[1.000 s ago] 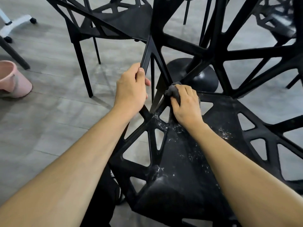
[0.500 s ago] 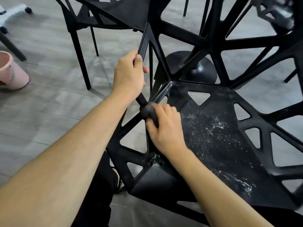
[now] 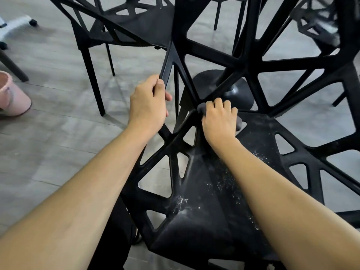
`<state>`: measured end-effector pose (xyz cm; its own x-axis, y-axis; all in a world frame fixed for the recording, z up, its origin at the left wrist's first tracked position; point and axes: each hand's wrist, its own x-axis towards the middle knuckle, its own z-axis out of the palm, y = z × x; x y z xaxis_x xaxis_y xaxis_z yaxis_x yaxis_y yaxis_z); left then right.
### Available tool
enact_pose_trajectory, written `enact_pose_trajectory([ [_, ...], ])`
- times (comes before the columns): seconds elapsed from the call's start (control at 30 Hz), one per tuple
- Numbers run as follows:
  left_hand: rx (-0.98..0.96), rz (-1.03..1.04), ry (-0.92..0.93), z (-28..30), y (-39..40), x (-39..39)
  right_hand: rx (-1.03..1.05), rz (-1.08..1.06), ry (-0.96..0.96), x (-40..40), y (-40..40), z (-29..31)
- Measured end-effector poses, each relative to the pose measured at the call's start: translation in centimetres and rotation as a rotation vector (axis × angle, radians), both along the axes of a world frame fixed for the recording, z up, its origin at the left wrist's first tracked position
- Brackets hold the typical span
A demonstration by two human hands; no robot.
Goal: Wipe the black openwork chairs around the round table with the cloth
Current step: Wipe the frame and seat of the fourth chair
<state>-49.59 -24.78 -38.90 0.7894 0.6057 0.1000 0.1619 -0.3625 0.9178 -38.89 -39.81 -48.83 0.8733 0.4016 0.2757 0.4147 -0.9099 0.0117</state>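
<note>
A view down over two bare forearms working on a black openwork chair. At nine o'clock a pink bucket [image 3: 13, 94] stands on the grey plank floor [image 3: 48, 143]. At eleven o'clock a second black chair [image 3: 124, 30] stands well apart from the hands. Just left of centre, the left hand [image 3: 149, 103] grips a slanted strut of the near chair's back, fingers [image 3: 160, 85] curled round it, steadying the frame. Just right of centre, the right hand [image 3: 219, 118] holds a bunched grey cloth [image 3: 202, 109], fingers curled over it, and presses it into the corner where seat meets back. The near chair [image 3: 204, 211] fills the lower middle; its seat runs from centre toward six o'clock and shows pale dust specks beside the right forearm and at the seat's near left edge. Behind the hands, at one o'clock, sits the round black desk base [image 3: 239, 94]. Another chair [image 3: 319, 26] is blurred at two o'clock.

To do this stroke well, it seems wise to keep the left grip firm so the chair does not rock, push the cloth deep into the angled joints, then sweep toward the specks on the seat and along each strut of the cut-outs
</note>
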Motion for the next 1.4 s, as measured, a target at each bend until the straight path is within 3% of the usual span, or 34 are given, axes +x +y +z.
enact_pose_trajectory([
  [0.1,-0.008,-0.007,-0.009,0.2,-0.2,-0.1,-0.02,0.001,-0.031,-0.1,0.6,0.5],
  [0.33,0.045,0.026,0.023,0.2,-0.3,0.0,0.25,0.086,-0.066,-0.8,-0.8,-0.5],
  [0.47,0.069,0.043,0.028,0.2,-0.4,0.0,0.127,0.098,-0.04,-2.4,-2.2,-1.4],
  [0.57,0.067,0.041,0.031,0.2,-0.4,-0.1,0.022,0.121,-0.141,-0.7,-2.0,0.2],
  [0.7,0.085,0.034,0.018,0.0,-0.2,0.0,-0.117,-0.018,0.089,0.2,1.9,3.3],
  [0.93,0.091,0.026,0.002,-0.1,-0.2,0.0,-0.047,-0.045,0.079,-0.6,2.8,2.8],
  [1.17,0.097,0.032,0.007,0.3,-0.4,0.0,0.106,0.025,0.277,-0.7,1.0,3.7],
  [1.3,0.102,0.056,0.033,0.4,-0.6,-0.1,0.113,0.091,0.228,-3.2,-0.7,3.0],
  [1.4,0.084,0.051,0.032,0.5,-0.4,-0.3,0.058,0.017,0.145,-2.2,-0.9,3.0],
])
